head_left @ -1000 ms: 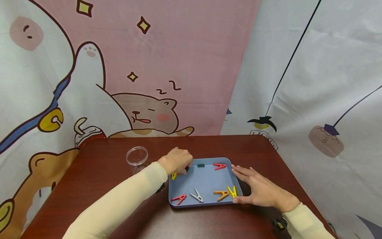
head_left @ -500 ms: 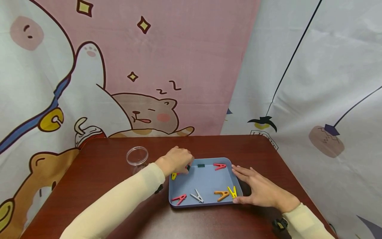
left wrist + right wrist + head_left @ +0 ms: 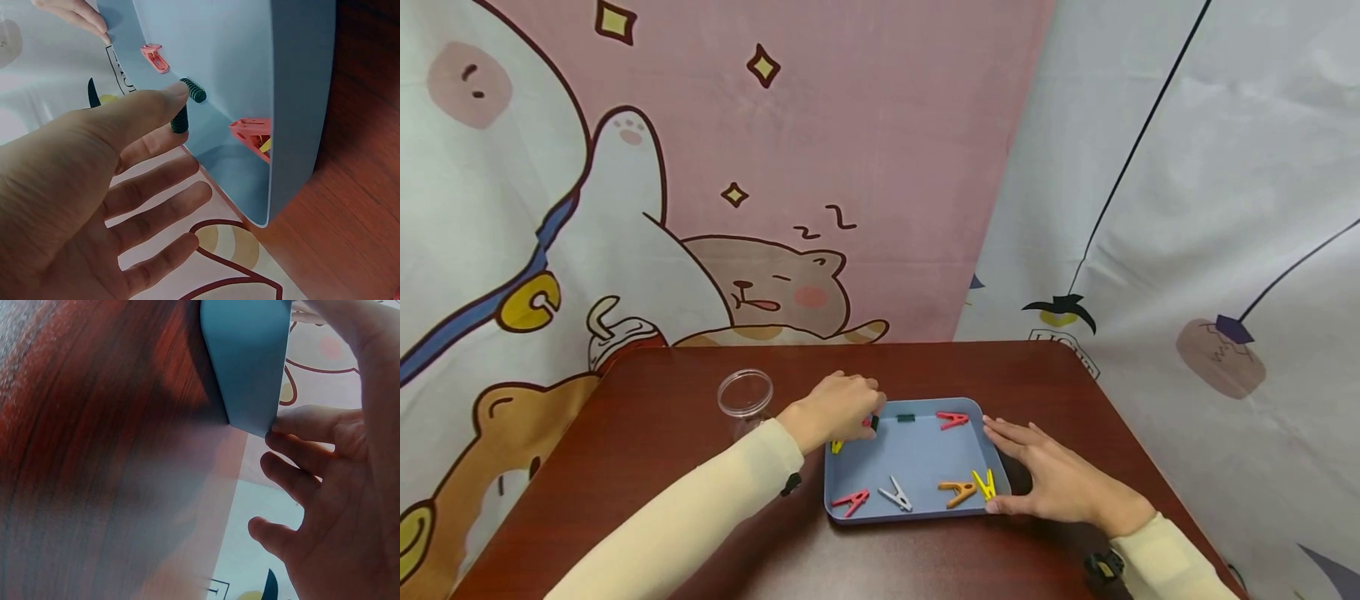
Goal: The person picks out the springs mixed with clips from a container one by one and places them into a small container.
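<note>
Fingers (image 3: pixel 159 106) of the left hand (image 3: pixel 838 406) are pinched on one dark green clip (image 3: pixel 180 119), held over the far left corner of the blue tray (image 3: pixel 910 454). In the left wrist view the thumb and first finger are seen closed on it, while the other fingers are spread loosely.

One right hand (image 3: pixel 1060 479) is laid flat against the right side of the tray, with its fingers straight and a little apart, touching the wall.

Seven more clips are counted inside the tray. Two red clips are seen: one (image 3: pixel 952 418) at the far right, one (image 3: pixel 850 501) at the near left. Two yellow clips are seen: one (image 3: pixel 836 447) under the left hand, one (image 3: pixel 984 484) at the near right. One green clip (image 3: pixel 906 417) lies at the far wall, one white clip (image 3: pixel 896 493) and one orange clip (image 3: pixel 956 490) near the front.

One clear jar (image 3: pixel 745 402) is stood left of the tray on the brown table (image 3: pixel 647 425).
</note>
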Available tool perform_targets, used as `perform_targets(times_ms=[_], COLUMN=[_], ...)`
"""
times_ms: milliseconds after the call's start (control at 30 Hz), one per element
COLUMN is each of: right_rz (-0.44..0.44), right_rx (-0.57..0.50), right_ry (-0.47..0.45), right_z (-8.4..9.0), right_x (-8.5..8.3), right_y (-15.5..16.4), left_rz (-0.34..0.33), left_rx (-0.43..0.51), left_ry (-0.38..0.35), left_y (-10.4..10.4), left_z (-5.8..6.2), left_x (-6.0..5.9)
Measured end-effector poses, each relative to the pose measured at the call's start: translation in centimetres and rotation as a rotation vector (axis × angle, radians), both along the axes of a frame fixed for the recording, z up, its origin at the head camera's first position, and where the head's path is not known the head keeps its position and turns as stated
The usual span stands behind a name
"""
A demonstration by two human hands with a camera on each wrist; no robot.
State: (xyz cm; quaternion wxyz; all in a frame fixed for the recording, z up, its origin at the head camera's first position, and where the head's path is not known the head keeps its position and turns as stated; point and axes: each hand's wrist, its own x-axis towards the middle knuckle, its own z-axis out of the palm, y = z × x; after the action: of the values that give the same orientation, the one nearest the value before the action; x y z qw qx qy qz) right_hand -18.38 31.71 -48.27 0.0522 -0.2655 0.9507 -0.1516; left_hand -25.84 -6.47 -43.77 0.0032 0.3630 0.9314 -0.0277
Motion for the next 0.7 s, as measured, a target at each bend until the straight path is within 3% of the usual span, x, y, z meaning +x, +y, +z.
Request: perform_targets(times_ms=[700], right_rz=[-0.003], right_rx=[-0.010], right_ry=[0.001], right_z=[-0.3], right_x=[0.2], right_y=[0.2], left_rz=[-0.014], left_rx=[0.147], left_ry=[0.120], left_y=[-3.5], left_z=[1.0], left_x=[1.8])
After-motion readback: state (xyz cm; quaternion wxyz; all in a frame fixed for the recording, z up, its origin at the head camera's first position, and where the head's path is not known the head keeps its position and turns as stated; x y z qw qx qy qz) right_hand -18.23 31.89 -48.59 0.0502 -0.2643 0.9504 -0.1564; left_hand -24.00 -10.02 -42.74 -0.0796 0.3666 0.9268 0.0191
